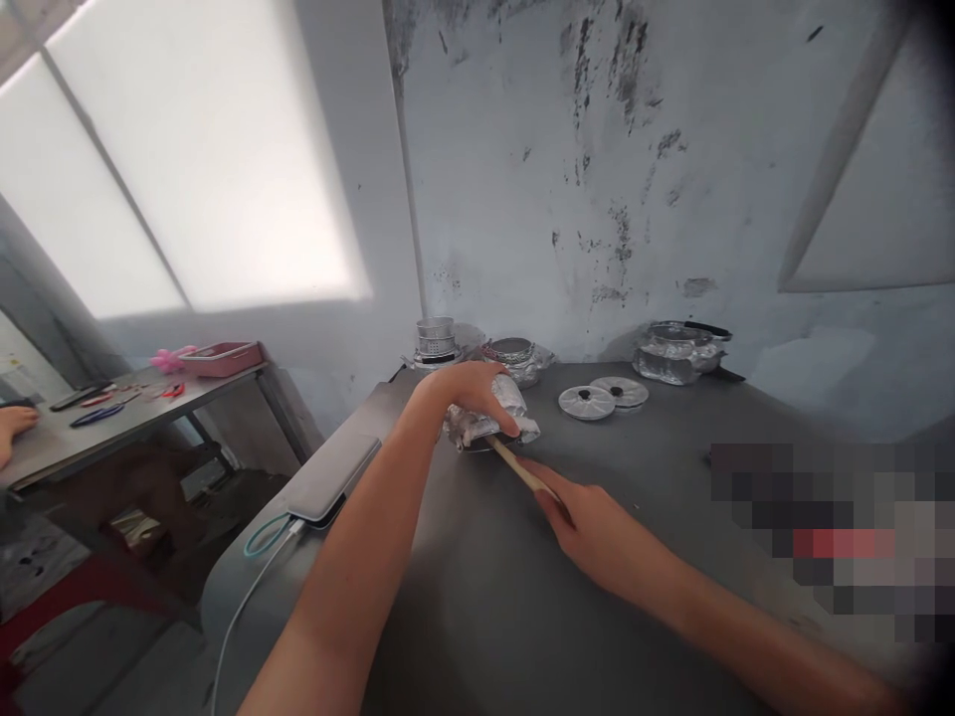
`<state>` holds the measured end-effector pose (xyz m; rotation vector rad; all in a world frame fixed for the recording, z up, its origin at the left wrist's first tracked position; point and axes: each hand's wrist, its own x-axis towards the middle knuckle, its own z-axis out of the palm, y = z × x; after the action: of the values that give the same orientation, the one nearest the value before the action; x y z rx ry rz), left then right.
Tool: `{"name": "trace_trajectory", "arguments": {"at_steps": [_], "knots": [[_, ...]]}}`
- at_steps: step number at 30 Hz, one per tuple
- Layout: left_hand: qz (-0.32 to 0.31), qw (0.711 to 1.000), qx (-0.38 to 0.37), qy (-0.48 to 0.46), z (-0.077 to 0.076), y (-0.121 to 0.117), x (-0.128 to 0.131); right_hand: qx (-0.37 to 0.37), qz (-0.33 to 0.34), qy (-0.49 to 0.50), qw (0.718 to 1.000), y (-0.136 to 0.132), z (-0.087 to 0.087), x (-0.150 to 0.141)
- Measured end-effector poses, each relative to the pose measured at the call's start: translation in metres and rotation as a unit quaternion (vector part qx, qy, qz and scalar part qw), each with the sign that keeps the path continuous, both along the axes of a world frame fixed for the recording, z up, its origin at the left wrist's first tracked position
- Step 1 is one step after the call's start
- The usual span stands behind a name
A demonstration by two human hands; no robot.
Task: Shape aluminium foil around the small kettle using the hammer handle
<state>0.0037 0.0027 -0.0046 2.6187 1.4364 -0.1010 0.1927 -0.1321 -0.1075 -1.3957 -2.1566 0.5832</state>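
Close to the middle of the dark grey table, my left hand [481, 388] grips a foil-wrapped vessel [508, 400] from above, thumb on the near side. The vessel looks tipped toward me, its dark edge low near the tabletop. My right hand [586, 512] is closed around the pale wooden handle of a utensil [520, 465]. The utensil's far end goes in at the vessel's mouth and is hidden there, so I cannot tell its kind. Two round lids with black knobs, a front lid [587, 404] and a rear lid [629, 394], overlap to the right.
Against the wall stand a perforated metal steamer [436, 340], a foil-wrapped pot [520, 358] and a foil-covered pan [675, 353] with a black handle. A power bank [335, 477] with a cable lies left. Another table holds a pink basket [224, 359], tools and another person's hand [16, 420].
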Motion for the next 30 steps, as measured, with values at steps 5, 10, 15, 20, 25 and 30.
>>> {"name": "trace_trajectory", "arguments": {"at_steps": [5,10,15,20,25,30], "knots": [[0.006,1.0,-0.016,0.002,0.001,0.001,-0.001,0.0,0.0,0.0,1.0,0.0,0.001,-0.001],[-0.001,1.0,-0.015,-0.002,-0.003,0.008,-0.004,0.004,-0.024,0.008,1.0,-0.001,0.002,-0.001],[0.004,1.0,-0.007,-0.004,-0.004,0.009,-0.004,-0.005,0.006,0.005,1.0,-0.001,0.001,0.0],[0.001,1.0,-0.007,0.0,-0.004,0.009,-0.003,-0.001,-0.015,0.011,1.0,-0.003,0.002,-0.001],[0.005,1.0,-0.005,0.008,-0.004,0.009,-0.002,-0.002,-0.016,-0.01,1.0,0.0,-0.001,0.0],[0.004,1.0,-0.004,0.009,-0.003,0.007,0.0,0.002,-0.015,-0.007,1.0,0.001,0.0,0.0]]}}
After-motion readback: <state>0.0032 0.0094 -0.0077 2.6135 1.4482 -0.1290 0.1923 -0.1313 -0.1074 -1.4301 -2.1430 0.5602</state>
